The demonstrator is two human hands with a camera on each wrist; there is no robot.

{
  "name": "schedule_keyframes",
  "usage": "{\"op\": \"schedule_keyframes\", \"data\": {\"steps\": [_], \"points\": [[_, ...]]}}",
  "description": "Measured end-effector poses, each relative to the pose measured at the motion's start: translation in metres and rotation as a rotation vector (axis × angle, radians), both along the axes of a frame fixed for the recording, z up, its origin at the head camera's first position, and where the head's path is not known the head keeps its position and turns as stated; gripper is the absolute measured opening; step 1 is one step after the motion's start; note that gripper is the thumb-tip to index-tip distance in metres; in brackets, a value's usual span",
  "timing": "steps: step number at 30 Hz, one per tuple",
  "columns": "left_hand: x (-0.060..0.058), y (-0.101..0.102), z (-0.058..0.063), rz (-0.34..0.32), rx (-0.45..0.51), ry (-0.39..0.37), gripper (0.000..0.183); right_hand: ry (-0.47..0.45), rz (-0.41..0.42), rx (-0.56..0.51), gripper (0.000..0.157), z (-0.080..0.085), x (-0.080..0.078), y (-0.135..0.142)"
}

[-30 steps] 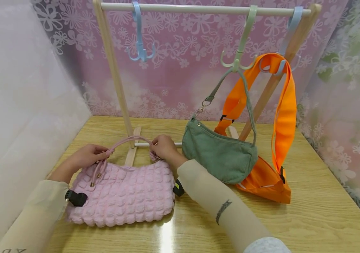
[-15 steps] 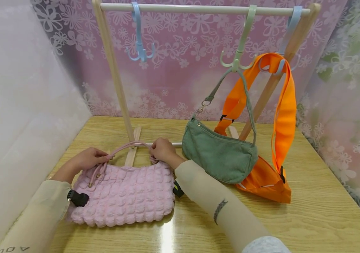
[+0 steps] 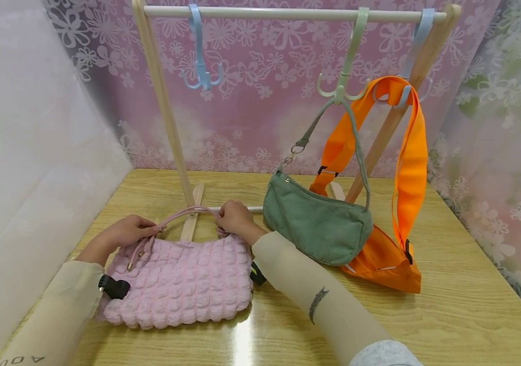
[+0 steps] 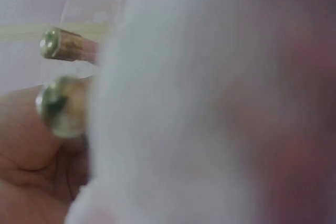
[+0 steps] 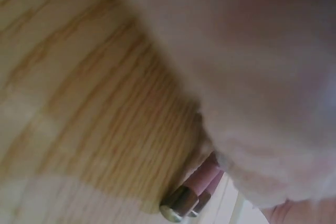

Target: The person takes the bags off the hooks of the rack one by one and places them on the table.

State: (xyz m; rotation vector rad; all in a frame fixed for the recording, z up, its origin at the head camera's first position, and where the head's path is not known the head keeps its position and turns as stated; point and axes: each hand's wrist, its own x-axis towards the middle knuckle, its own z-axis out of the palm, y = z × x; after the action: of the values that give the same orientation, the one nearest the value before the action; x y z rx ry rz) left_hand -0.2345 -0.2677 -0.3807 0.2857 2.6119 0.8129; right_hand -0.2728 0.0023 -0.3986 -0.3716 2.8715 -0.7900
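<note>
A pink puffy quilted handbag (image 3: 182,284) lies on the wooden table, its thin pink strap (image 3: 192,209) arching up at the back. My left hand (image 3: 127,231) pinches the strap's left end between thumb and fingers. At the other end, my right hand (image 3: 236,218) grips the strap near the bag's top right corner; its fingertips are hidden. Gold-tipped cord ends (image 4: 62,106) hang beside the left hand. In the right wrist view, a gold cord tip (image 5: 181,203) shows below the blurred pink fabric.
Behind stands a wooden rack with a white rail (image 3: 279,13). A blue hook (image 3: 203,76) hangs bare at left. A green corduroy bag (image 3: 320,223) hangs from a green hook (image 3: 340,91), close to my right forearm. An orange bag (image 3: 386,264) hangs at right from another blue hook.
Over the last second my left hand has lowered slightly and the strap's arch has sunk with it. My right hand has barely moved and the bag stays in place.
</note>
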Motion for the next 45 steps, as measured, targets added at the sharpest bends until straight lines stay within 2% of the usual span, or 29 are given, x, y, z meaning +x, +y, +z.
{"op": "schedule_keyframes", "data": {"steps": [3, 12, 18, 21, 24, 29, 31, 34, 38, 45], "points": [[-0.001, 0.0, 0.0, 0.007, 0.001, -0.012, 0.048, 0.007, 0.009, 0.001, 0.013, 0.0, 0.0, 0.0], [0.0, -0.001, 0.001, -0.004, -0.017, -0.025, 0.053, 0.006, 0.042, 0.003, 0.027, 0.002, 0.003, 0.002], [0.003, 0.003, 0.006, -0.098, -0.042, -0.01, 0.056, -0.053, 0.098, 0.05, 0.043, 0.008, 0.006, 0.004], [0.004, 0.005, 0.009, -0.121, -0.04, -0.014, 0.06, -0.081, 0.131, 0.074, 0.051, 0.011, 0.007, 0.004], [0.006, 0.005, 0.011, -0.144, -0.026, -0.016, 0.062, -0.11, 0.149, 0.039, 0.056, 0.01, 0.007, 0.007], [0.013, 0.009, 0.017, -0.211, -0.065, 0.002, 0.068, -0.181, 0.188, -0.063, 0.064, 0.012, 0.007, 0.016], [0.016, 0.012, 0.022, -0.23, -0.074, -0.004, 0.071, -0.197, 0.219, -0.075, 0.067, 0.014, 0.008, 0.019], [0.02, 0.015, 0.027, -0.225, -0.039, -0.039, 0.072, -0.201, 0.279, -0.082, 0.073, 0.018, 0.01, 0.023], [0.023, 0.017, 0.032, -0.238, -0.024, -0.039, 0.073, -0.245, 0.367, -0.108, 0.078, 0.025, 0.016, 0.027], [0.027, 0.023, 0.039, -0.255, -0.043, -0.001, 0.074, -0.279, 0.478, -0.166, 0.074, 0.03, 0.024, 0.029]]}}
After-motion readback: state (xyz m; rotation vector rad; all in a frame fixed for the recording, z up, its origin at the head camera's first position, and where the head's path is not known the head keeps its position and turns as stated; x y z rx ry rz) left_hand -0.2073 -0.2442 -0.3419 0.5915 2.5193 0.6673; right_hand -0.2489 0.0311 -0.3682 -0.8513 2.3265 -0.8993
